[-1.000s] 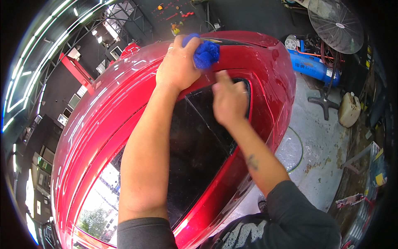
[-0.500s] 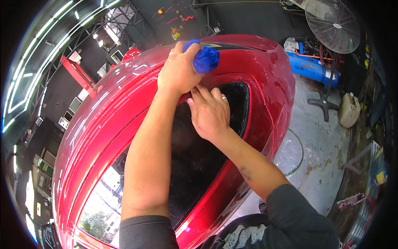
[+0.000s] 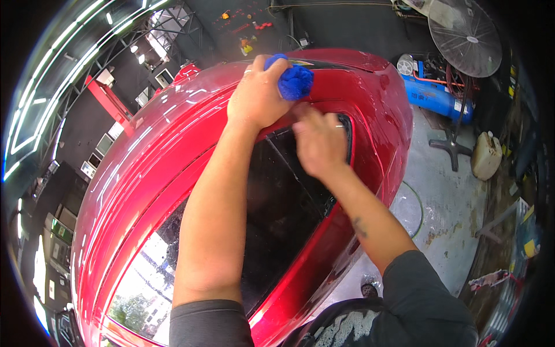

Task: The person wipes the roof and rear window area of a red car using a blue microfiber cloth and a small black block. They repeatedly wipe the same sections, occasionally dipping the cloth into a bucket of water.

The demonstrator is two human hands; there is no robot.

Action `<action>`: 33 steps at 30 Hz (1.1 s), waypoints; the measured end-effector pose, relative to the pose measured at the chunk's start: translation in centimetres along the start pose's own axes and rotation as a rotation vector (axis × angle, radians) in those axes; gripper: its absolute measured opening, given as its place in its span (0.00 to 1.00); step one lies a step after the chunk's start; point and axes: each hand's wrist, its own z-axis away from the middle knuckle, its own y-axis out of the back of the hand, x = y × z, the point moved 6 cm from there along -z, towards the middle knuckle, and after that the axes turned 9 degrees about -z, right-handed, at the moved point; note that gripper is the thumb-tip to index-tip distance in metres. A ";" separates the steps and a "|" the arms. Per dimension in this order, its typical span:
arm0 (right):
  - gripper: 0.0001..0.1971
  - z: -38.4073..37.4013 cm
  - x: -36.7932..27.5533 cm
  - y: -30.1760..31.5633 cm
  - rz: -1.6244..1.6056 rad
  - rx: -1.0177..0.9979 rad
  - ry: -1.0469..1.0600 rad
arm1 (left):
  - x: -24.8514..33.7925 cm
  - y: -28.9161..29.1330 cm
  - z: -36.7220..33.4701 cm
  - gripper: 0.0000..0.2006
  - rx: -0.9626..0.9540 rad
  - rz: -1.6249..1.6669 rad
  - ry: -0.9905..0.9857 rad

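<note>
My left hand [image 3: 258, 95] is closed round a bunched blue microfibre cloth [image 3: 296, 82]. It rests on the red car body [image 3: 202, 124] just above the side window's frame. Lower and to the right, my right hand [image 3: 321, 140] is over the upper edge of the dark side window [image 3: 272, 202]. Motion blur smears its fingers, so I cannot see whether they pinch anything. A thin straight line crosses the glass between my two arms. Bright reflections lie on the window's near left part.
A blue air compressor [image 3: 430, 95] and a tall pedestal fan [image 3: 465, 40] stand beyond the car's right end. An off-white jerrycan [image 3: 487, 155] is on the grey floor, where a thin green hose [image 3: 419, 211] curves. A red post [image 3: 110, 103] rises at left.
My right hand has moved right along the window's top edge, uncovering more glass. My left hand has shifted slightly right with the cloth still in it.
</note>
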 end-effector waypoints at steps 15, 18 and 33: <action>0.21 -0.1 3.6 0.2 0.036 0.079 -0.151 | 1.1 0.0 -0.4 0.34 -0.008 -0.008 -0.015; 0.21 1.1 -4.8 -0.8 -0.044 -0.028 -0.027 | 0.0 0.0 0.6 0.33 -0.034 -0.035 0.014; 0.22 3.4 -5.1 -0.5 -0.105 0.033 0.081 | 0.0 -0.4 0.6 0.32 -0.066 -0.025 0.013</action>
